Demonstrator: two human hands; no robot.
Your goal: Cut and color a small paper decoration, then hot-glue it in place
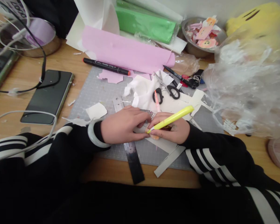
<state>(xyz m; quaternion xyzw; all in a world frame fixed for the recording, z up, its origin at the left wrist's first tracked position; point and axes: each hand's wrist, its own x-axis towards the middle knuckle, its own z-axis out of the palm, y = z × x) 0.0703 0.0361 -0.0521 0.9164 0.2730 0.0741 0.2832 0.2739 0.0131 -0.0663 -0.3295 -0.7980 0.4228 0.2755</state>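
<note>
Two bare hands close together over the grey mat (102, 93), on the bench (182, 177). Right hand (177, 129): grip closed round a yellow tool (174, 119), slanted, lower end at the piece (155, 137). Pen or blade, cannot tell. Piece: small, orange-toned, between both hands, mostly covered by fingers; outline not readable. Left hand (124, 124): thumb and fingers curled toward the piece; probably steadying, but contact partly hidden, so cannot tell whether grip pinched on it or merely alongside.

Nearby: ruler (132, 160) crossing beneath the left hand as viewed; orange stick (156, 101) and scissors (166, 86) beyond the hands; white scraps (142, 90) beside them; card strip (170, 161) on the body side.

Step in hand, as judged: fine work with the tool's end on the piece. For a good result: brace the piece close to the working point, left fingers out of the tool's path in case of a blade. Rest the side of the right hand on the mat. Use short, light strokes; turn the piece rather than the wrist. Part the fingers often to check the work. Likely faults: slip off a small edge, or tear from heavy pressure.
</note>
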